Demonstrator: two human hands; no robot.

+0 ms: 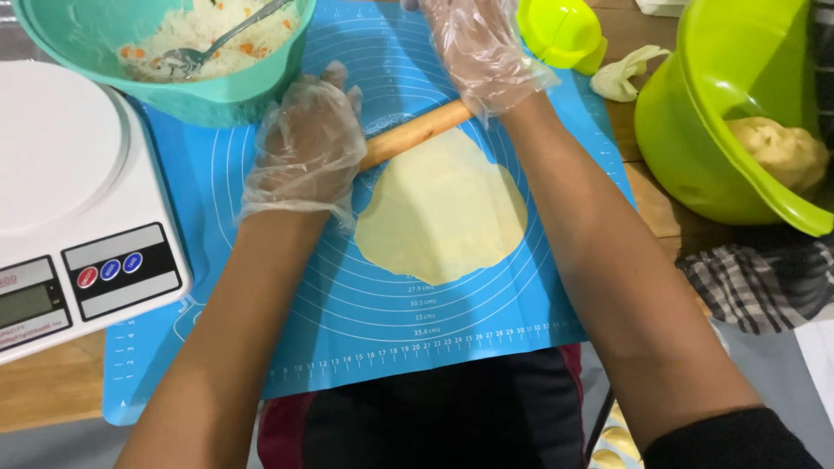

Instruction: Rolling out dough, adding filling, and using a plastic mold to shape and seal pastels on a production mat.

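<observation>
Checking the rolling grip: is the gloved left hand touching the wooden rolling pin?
Touching. The head view shows the gloved left hand pressed on the wooden rolling pin, covering its left end.
</observation>
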